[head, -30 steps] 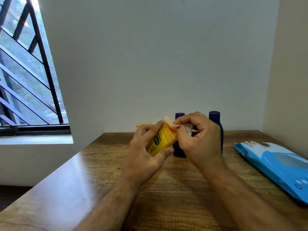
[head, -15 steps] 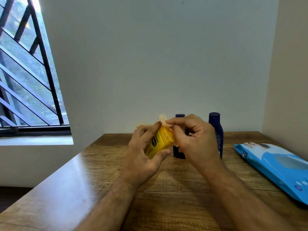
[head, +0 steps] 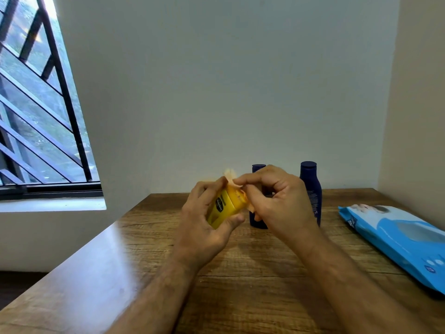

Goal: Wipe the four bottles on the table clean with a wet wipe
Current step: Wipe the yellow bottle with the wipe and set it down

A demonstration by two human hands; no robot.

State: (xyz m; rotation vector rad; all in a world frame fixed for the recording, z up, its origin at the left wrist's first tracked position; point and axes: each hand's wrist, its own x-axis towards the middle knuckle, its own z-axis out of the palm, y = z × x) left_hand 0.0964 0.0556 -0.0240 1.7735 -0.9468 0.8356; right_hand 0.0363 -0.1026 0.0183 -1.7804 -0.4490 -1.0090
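Yellow lotion bottle [head: 225, 207] held tilted above the table [head: 252, 285], in front of the two dark blue bottles. Left hand [head: 204, 225] grips it: fingers curled over the far side, thumb under the near lower edge. Wet wipe [head: 234, 183] draped over the yellow bottle's upper end, looking orange-tinted against it. Right hand [head: 277, 206] pinches the wipe against that end, fingers curled. Left blue bottle [head: 257, 220] stands just behind the yellow bottle, mostly hidden by the right hand. Right blue bottle [head: 310, 186] stands upright farther right of it. Blue wet-wipe pack [head: 397, 239] lies flat well to the right of the yellow bottle. Barred window [head: 36, 116] far left of it.
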